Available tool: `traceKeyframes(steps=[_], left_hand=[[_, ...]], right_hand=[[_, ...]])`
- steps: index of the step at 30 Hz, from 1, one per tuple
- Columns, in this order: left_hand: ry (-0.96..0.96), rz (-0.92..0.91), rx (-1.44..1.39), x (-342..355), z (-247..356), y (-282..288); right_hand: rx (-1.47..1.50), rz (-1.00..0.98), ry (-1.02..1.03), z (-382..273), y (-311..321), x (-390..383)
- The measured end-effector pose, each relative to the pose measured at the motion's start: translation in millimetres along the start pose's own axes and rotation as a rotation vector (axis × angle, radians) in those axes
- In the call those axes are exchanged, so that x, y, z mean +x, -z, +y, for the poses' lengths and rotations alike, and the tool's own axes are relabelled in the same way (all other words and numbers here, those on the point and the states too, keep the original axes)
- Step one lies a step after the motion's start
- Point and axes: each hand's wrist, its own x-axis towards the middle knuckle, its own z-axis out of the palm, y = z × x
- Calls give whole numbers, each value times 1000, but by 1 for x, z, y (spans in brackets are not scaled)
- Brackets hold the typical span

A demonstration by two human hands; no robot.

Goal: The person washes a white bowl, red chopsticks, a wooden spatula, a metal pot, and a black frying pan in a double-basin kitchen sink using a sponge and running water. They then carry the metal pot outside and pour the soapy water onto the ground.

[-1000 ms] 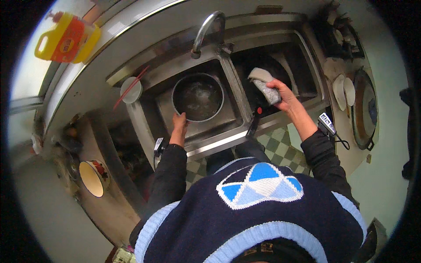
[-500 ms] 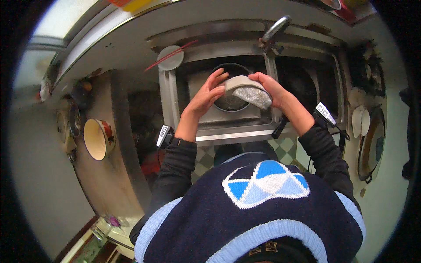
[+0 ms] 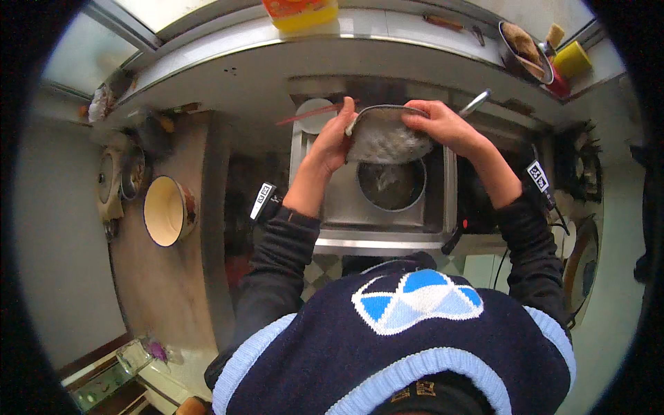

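Observation:
My left hand and my right hand are closed on a crinkled silvery-grey cloth, stretched between them above the left sink basin. My right thumb and fingers grip its upper right part; my left fingers, partly hidden, grip its left end. Beneath it stands a round pot of water. A pale bowl with red chopsticks across it rests at the basin's back left corner. The faucet shows just beyond my right hand.
A cream enamel pot stands on the left counter. The back ledge holds a yellow jug and a pan with brown contents. The right basin has a dark pan handle at its edge. Plates lie at right.
My left hand left the pot and joined my right on the cloth, which has moved left over the pot, risen, and opened out. The view has also shifted.

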Motion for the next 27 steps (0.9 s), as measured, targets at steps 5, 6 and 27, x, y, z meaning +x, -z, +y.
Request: traceKeyframes(steps=[5,6,27], left_hand=[[-224,-311,-132,-12,-9,-20],[-237,-447,-180,-15,-9,-21],[-543,-623,-692,-16,114,-147]], right_hand=[[68,171,-225,-25,10,5],[51,157,-233,-30,12,6],[-950,517,474,-215,52,43]])
